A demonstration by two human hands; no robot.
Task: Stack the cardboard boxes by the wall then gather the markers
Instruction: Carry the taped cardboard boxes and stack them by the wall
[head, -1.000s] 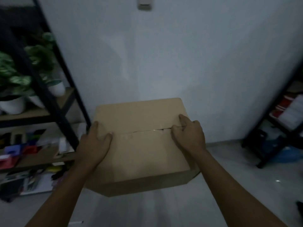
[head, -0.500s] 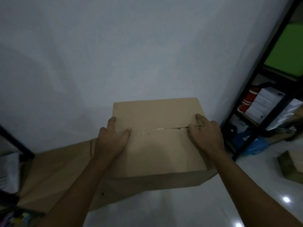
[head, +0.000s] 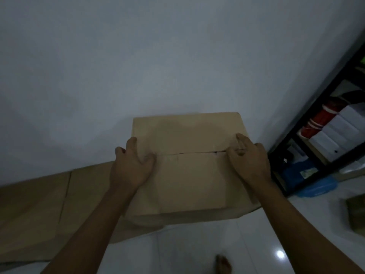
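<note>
Head view: both hands gripped one closed cardboard box (head: 189, 171), carried in front of the white wall (head: 158, 56). Left hand (head: 131, 167) clamped its left edge, thumb on top, fingers curled over the side. Right hand (head: 249, 161) clamped the right edge at the flap seam. Hands were well apart, one per side. A bigger box (head: 39, 214) lay low left against the wall, partly behind the held one. A black shelf (head: 308, 135) with white packages stood at right. No markers in sight.
</note>
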